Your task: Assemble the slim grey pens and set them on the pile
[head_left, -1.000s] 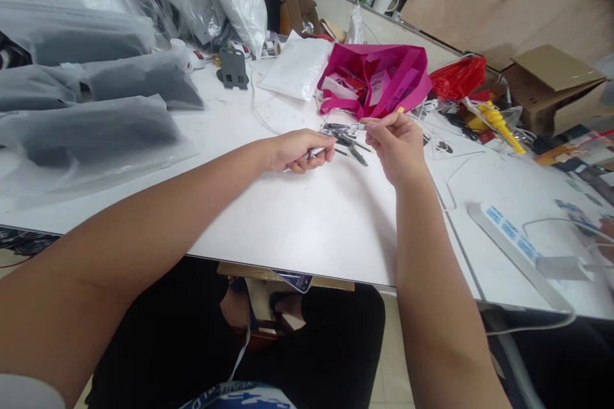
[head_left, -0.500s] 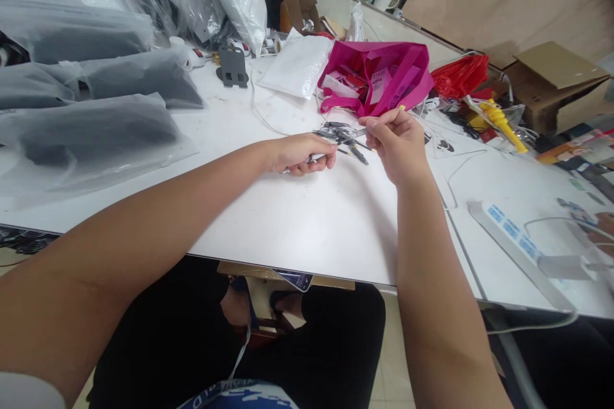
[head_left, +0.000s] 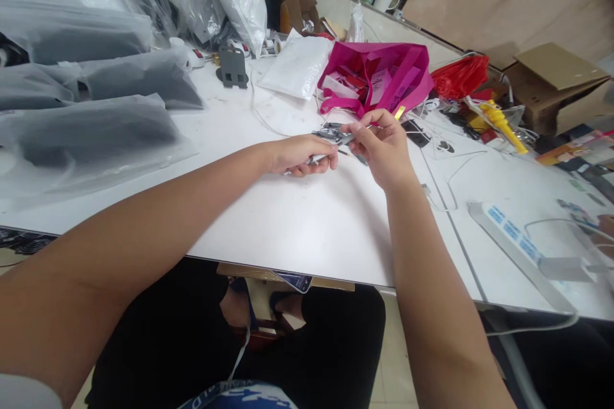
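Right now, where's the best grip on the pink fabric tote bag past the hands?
Probably the looped strap at the front of the pink fabric tote bag, coming from the near side. The bag lies slumped with its mouth open toward the person, and the strap sits clear of the contents.

The left grip, resting on the white desk, closes around a thin silver pen-like piece. Just beside it, the right grip pinches a slim grey metal part above a small heap of dark pen parts. Beyond the right grip lies a crumpled magenta fabric bag; well off to its right sits a white power strip.
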The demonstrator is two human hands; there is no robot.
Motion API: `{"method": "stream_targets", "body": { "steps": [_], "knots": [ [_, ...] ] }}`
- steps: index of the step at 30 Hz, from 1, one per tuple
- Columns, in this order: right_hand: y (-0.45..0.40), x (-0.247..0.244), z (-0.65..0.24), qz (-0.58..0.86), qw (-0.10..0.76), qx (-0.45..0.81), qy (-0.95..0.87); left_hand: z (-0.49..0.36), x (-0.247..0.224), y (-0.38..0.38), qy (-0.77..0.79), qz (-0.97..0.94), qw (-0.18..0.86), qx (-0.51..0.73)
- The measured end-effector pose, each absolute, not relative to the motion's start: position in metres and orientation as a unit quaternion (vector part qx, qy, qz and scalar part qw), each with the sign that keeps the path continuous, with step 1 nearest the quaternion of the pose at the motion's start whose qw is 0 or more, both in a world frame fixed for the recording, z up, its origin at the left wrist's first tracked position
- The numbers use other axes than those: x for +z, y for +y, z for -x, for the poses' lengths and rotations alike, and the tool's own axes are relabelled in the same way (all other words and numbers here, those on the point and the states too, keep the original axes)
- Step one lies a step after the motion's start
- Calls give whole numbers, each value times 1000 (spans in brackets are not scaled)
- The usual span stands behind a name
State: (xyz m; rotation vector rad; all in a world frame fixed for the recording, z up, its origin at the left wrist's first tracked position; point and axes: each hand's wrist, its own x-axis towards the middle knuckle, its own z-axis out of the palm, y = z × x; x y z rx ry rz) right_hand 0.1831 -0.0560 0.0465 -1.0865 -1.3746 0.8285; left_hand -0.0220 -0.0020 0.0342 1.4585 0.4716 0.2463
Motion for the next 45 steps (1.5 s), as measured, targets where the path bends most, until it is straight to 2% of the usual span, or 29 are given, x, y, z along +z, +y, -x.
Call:
{"method": "stream_targets", "body": {
  "steps": [7,12,25,34,45],
  "knots": [
    [-55,40,-170,451,545,384,-593,18,32,-2,204,-615,752,120],
    [-52,39,-175,459,565,415,-545,18,33,-2,208,-611,753,129],
    [-48,37,-187,461,626,359,-517,18,34,-2,204,-551,795,149],
    [-44,28,-177,481,663,289,-495,16,32,-5,217,-607,742,184],
    [-45,28,-170,489,662,277,-496,12,27,-9,210,-602,751,170]
  ]
}}
